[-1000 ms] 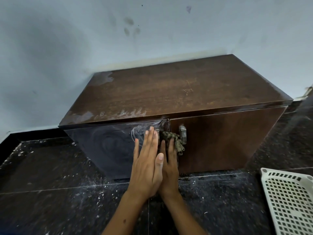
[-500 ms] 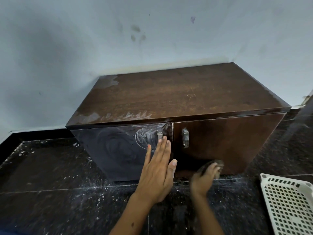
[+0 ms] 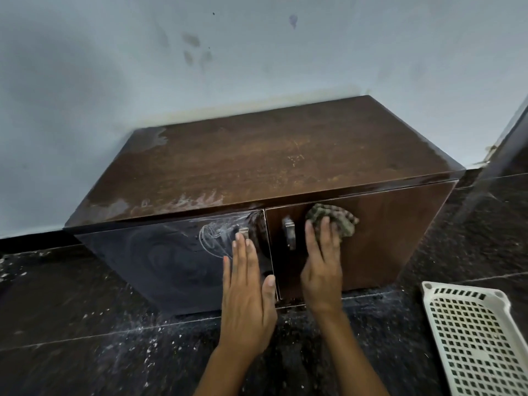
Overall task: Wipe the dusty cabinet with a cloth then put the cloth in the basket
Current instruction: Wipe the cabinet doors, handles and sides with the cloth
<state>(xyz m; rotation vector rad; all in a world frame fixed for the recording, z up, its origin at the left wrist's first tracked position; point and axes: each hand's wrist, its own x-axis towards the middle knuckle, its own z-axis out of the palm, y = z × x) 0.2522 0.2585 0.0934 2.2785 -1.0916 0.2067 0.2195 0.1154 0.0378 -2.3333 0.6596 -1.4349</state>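
A low brown wooden cabinet [image 3: 271, 164] with two front doors stands against the wall. Pale dust streaks its top near the front left and back left corners, and white smears mark the left door by its handle. My right hand [image 3: 323, 264] presses a crumpled grey-green cloth [image 3: 333, 218] flat against the upper part of the right door, just right of its metal handle [image 3: 289, 232]. My left hand [image 3: 247, 290] lies flat with fingers spread on the left door, fingertips at that door's handle [image 3: 243, 232]. A white perforated plastic basket [image 3: 474, 338] sits on the floor at the lower right.
The floor [image 3: 71, 324] is dark speckled stone with white dust and crumbs scattered in front of the cabinet. A pale blue-grey wall [image 3: 200, 67] rises behind. A dark vertical edge [image 3: 511, 132] stands at the far right.
My right hand with the cloth swept down to the bottom of the right door, then up to its upper part. My left hand stayed flat on the left door.
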